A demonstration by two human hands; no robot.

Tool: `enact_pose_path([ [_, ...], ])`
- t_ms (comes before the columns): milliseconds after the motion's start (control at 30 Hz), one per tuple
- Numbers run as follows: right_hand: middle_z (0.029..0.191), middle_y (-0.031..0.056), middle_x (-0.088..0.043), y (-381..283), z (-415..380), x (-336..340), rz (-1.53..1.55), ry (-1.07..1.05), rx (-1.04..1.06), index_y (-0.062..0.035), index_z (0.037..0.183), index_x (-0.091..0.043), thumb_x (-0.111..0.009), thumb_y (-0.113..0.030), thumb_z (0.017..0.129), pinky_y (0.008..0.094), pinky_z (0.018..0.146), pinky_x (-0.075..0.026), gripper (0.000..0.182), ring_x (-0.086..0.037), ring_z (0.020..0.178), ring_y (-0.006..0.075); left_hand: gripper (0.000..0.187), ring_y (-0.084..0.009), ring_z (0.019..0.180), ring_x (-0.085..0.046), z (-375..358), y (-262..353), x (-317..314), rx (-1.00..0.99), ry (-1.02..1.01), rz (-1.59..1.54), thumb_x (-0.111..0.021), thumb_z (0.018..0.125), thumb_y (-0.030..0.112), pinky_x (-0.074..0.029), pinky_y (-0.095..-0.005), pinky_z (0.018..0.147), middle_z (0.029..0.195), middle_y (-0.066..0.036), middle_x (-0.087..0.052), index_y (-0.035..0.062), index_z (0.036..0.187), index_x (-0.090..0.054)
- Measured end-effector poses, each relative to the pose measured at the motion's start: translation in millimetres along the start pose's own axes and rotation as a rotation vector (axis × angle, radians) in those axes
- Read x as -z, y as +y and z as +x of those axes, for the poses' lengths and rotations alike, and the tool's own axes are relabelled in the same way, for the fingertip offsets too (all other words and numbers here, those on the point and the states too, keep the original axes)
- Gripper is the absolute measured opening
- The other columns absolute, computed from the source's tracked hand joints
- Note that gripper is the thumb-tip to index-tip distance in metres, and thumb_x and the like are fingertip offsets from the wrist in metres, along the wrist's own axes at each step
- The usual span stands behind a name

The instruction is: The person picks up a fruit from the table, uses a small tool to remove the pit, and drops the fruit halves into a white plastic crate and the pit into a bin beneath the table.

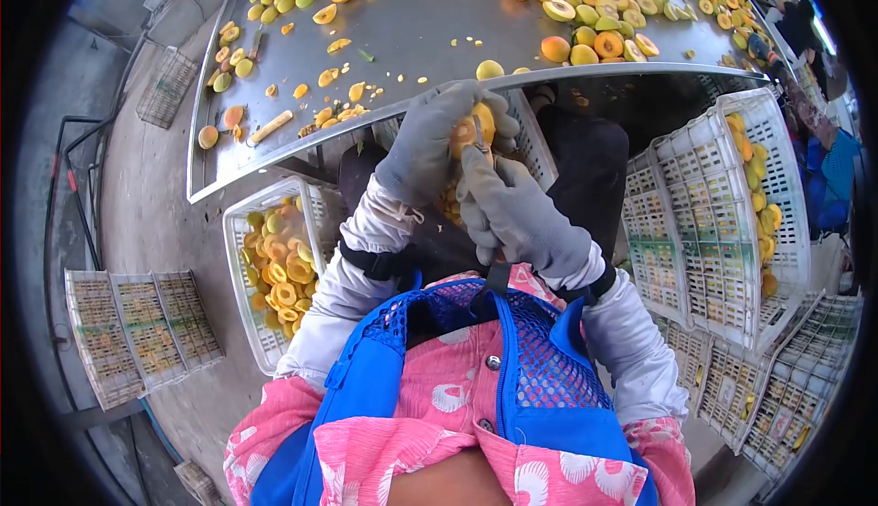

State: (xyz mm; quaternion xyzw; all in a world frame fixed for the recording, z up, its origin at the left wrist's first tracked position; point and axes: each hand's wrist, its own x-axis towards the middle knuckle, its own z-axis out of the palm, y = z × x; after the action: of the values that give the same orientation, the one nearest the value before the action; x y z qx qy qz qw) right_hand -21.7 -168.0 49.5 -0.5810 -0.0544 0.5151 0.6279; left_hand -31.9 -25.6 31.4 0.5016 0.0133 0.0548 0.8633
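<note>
Both of my hands wear grey gloves and meet just off the table's front edge. My left hand [428,140] is wrapped round a yellow-orange fruit [464,134]. In my right hand [523,211] is a small knife [479,140], its blade against the fruit; most of its handle is hidden by the fingers. Below the hands, between the knees, a white crate [538,145] is partly hidden. The metal table [412,39] beyond carries whole and halved fruits [608,44].
A white crate of halved fruit [240,291] stands left of my legs. Stacked crates [704,213] rise on the right. Another crate [142,332] lies far left. A wooden-handled tool [272,127] rests near the table's left edge. Part of another person [809,108] shows at right.
</note>
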Motion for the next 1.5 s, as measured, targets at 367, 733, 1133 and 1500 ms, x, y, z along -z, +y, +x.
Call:
enact_pose_path([
  [367,0.056,-0.0052,-0.033,10,9,18,0.116,-0.138,-0.122,-0.0101,0.090,-0.045,-0.040,-0.056,0.098,0.0258,0.034,-0.030,0.047,-0.029,0.039,0.0054,0.031,-0.0201,0.073,-0.065,10,-22,9,0.177,0.125,0.223,-0.050,0.098,0.028,-0.055,-0.0322,0.065,0.084,-0.014,-0.067,0.0000,0.098,-0.063],
  [733,0.057,-0.0078,-0.027,8,8,14,0.168,-0.138,-0.197,-0.0125,0.089,-0.044,-0.039,-0.056,0.100,0.0233,0.036,-0.022,0.045,-0.023,0.041,0.0036,0.026,-0.0176,0.071,-0.066,11,-29,8,0.182,0.230,0.192,-0.056,0.096,0.024,-0.054,-0.0300,0.064,0.085,-0.011,-0.066,-0.0006,0.093,-0.065],
  [1133,0.061,-0.0093,-0.024,22,27,25,0.453,-0.437,-0.186,-0.0163,0.087,-0.041,-0.038,-0.061,0.097,0.0194,0.036,-0.013,0.046,-0.017,0.043,0.0011,0.027,-0.0187,0.073,-0.067,20,-35,35,0.110,-0.099,0.080,-0.055,0.097,0.024,-0.054,-0.0272,0.066,0.076,-0.011,-0.066,-0.0012,0.092,-0.064],
  [1500,0.060,-0.0103,-0.025,42,55,28,0.424,-0.362,-0.215,-0.0157,0.086,-0.043,-0.042,-0.058,0.098,0.0191,0.036,-0.016,0.044,-0.019,0.042,0.0013,0.039,-0.0216,0.071,-0.065,12,-64,42,0.295,0.371,-0.126,-0.050,0.098,0.038,-0.056,-0.0325,0.067,0.095,-0.015,-0.068,0.0007,0.103,-0.061],
])
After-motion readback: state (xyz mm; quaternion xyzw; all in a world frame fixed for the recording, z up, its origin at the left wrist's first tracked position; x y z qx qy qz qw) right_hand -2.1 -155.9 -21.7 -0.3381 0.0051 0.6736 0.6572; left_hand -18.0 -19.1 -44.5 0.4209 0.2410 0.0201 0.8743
